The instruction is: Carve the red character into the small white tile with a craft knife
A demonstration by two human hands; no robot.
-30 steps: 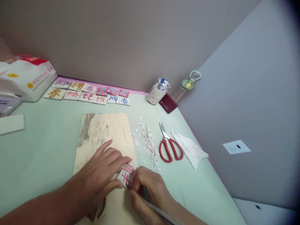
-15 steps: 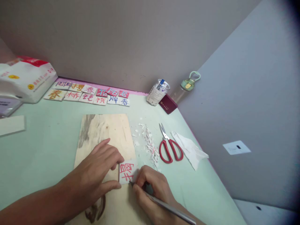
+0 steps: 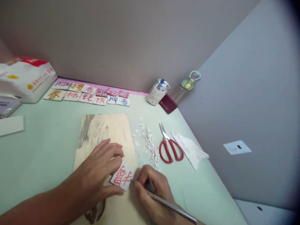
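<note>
A small white square tile with a red character drawn on it lies turned at an angle on a pale wooden board. My left hand is closed on the tile, thumb at its lower edge and index finger at its upper corner. A slim silver craft knife is held like a pen in my right hand, its dark tip at the tile's right edge. The fingers partly cover the knife's front end. White shavings lie just right of the board.
Red-handled scissors and a crumpled tissue lie to the right. Several lettered tiles stand in two rows at the back. A can, a dark red box and a bottle occupy the far corner, a white package the left.
My left hand has taken hold of the tile and turned it counterclockwise on the board, shifting it slightly left. My right hand with the knife has barely moved.
</note>
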